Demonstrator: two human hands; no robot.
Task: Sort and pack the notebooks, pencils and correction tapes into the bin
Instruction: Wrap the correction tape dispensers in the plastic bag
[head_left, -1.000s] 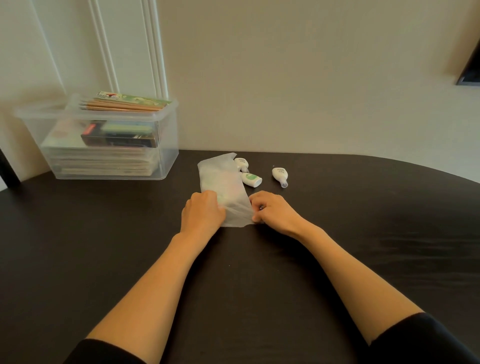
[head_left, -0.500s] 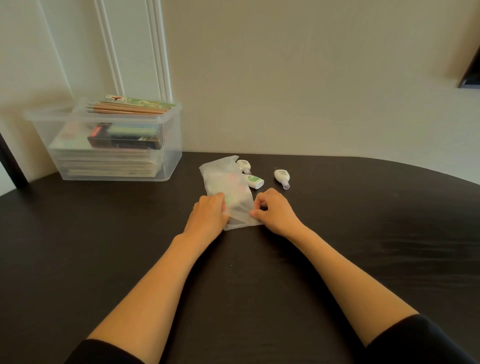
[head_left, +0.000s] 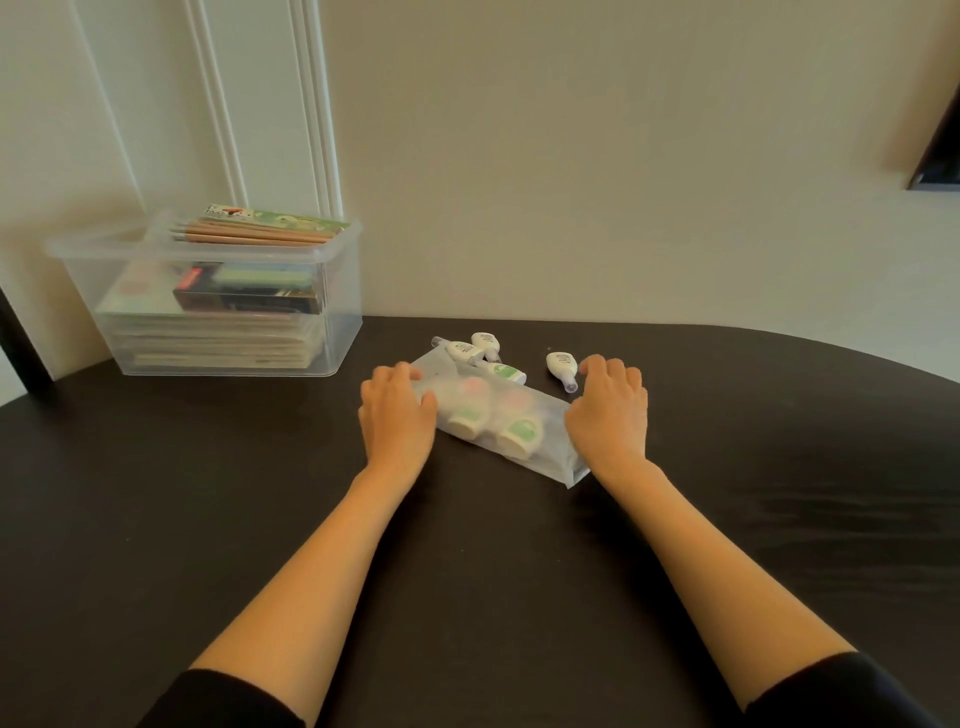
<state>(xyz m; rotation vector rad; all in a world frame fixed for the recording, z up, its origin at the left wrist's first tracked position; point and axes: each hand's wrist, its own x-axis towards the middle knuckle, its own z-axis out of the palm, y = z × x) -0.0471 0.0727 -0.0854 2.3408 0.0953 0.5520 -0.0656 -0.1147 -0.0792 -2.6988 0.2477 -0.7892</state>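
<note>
At ten o'clock on the dark brown table (head_left: 156, 493), a clear rectangular plastic bin (head_left: 343, 332) packed with a stack of flat notebooks (head_left: 218, 340) under dark boxes (head_left: 244, 300), a bundle of wooden pencils (head_left: 254, 236) laid across its rim. At twelve o'clock, a frosted translucent plastic pouch (head_left: 550, 415) lying slantwise, with white correction tapes (head_left: 519, 434) bearing green and pink labels inside — four more loose white correction tapes (head_left: 562, 365) just beyond its far edge. Draped over the pouch's nine o'clock end, the left hand (head_left: 397, 415), fingers bent, grasp impossible to tell; at its three o'clock end, the right hand (head_left: 610, 410) — released, fingers arched, clasping nothing.
</note>
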